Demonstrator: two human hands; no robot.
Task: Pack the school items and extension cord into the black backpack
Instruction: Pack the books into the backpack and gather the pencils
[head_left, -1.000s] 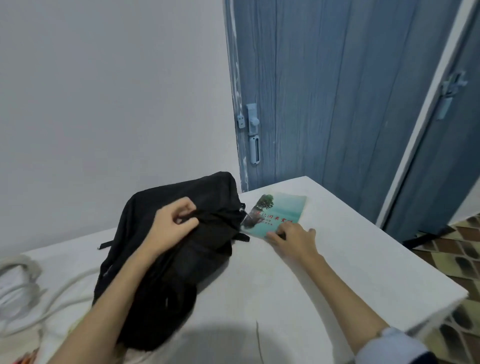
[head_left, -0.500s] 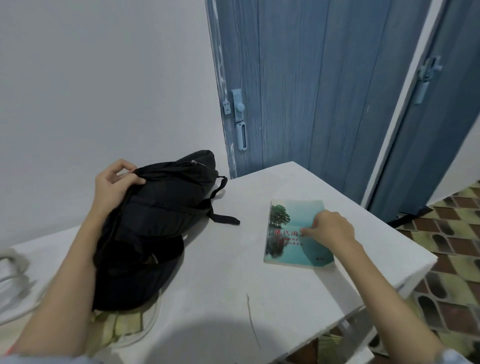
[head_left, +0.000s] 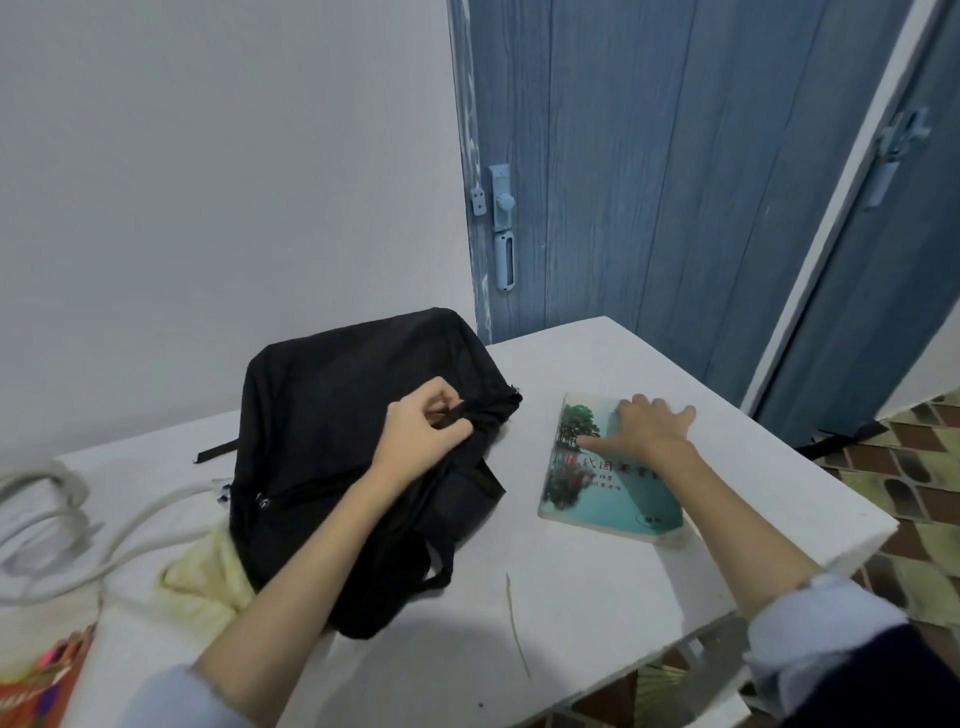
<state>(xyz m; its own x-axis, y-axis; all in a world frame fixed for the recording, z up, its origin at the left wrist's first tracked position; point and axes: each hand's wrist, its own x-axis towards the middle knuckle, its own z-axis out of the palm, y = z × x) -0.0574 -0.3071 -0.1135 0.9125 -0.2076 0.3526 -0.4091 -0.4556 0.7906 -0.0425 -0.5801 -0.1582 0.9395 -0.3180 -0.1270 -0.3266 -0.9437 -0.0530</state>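
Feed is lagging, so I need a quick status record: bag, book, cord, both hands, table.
backpack: black backpack lying on the white table, on a yellow cloth
book: green-covered book flat on the table, right of the backpack, apart from it
cord: white extension cord coiled at the table's left, unpacked
left hand: grip on a backpack strap
right hand: fingers spread, resting on the book

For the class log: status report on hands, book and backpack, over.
Left hand grips backpack strap. Right hand flat on book, still on table. White cord unpacked, left of the bag.
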